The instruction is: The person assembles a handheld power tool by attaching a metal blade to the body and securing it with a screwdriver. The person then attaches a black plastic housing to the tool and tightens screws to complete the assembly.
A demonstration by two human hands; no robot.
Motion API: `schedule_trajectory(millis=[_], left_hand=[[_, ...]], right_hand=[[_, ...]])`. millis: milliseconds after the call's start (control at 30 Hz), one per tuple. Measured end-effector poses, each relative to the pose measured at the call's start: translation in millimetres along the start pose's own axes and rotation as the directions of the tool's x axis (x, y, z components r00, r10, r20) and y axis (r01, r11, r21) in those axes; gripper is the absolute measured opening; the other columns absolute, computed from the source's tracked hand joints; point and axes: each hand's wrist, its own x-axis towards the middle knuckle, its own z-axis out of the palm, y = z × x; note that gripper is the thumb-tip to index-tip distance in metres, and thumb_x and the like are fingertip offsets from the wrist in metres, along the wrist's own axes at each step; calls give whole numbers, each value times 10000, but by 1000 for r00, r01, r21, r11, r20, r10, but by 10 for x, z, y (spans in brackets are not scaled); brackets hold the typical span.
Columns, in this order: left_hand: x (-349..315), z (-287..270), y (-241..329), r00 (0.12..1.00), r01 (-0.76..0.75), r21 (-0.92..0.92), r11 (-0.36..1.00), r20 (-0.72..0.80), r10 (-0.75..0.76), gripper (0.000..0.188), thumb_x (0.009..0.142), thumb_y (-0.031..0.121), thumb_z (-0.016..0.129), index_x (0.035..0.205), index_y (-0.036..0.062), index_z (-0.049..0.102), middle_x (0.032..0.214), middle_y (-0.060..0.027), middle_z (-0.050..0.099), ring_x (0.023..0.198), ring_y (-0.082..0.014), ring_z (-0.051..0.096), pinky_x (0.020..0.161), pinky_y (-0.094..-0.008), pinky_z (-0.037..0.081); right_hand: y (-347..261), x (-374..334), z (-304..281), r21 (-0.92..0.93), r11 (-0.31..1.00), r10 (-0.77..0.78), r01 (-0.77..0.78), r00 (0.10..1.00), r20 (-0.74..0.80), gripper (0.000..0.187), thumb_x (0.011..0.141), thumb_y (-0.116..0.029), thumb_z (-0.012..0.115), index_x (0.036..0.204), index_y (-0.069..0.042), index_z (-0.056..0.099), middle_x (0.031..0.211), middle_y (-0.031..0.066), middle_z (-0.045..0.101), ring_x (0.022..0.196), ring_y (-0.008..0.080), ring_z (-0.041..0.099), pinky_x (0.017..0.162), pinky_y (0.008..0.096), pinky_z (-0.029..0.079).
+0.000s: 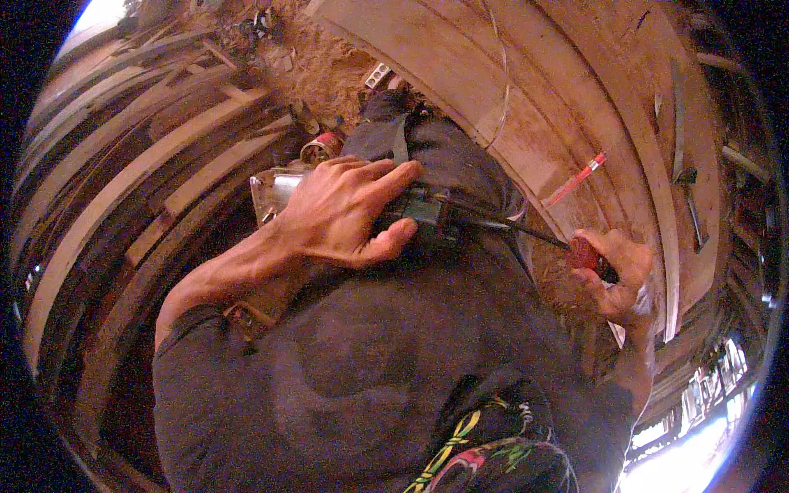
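My right hand [620, 267] is closed round the red handle of a screwdriver [585, 256]. The screwdriver's dark shaft points left toward a dark green boxy part [423, 215] of a tool. My left hand [349, 209] lies over this tool, fingers bent across its top and thumb along its near side. On the far side of that hand, a silvery metal piece [286, 187] and a round red part [321, 148] stick out. I cannot make out the tool's exact kind, since my hand covers much of it. The screwdriver's tip is hard to see against the dark clothing.
On the right is a wide wooden board [567, 123] with a red pencil-like stick [577, 178] and a thin cord [503, 99] on it. Long wooden strips [131, 181] are stacked at the left. Sawdust [320, 66] covers the far floor, near a white block with holes [376, 76].
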Motion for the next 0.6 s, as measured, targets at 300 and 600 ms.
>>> schedule_trajectory(millis=[300,600], left_hand=[[10,-35,68,994,50,61,997,96,-55,684,834,606,628,1098,-12,501,838,-218,621,820,-431,636,762,-499,504],[-23,4,36,999,13,2,1000,44,-13,797,801,631,682,1216,-22,493,885,-226,647,850,-434,653,762,-504,514]], right_hand=[[-5,120,-112,-125,991,-42,51,996,73,458,879,-377,750,1185,-41,696,831,103,688,695,280,655,631,376,499],[-173,266,-354,-339,871,-343,355,934,96,543,716,-104,843,1230,-75,671,956,108,677,755,282,653,644,412,511]])
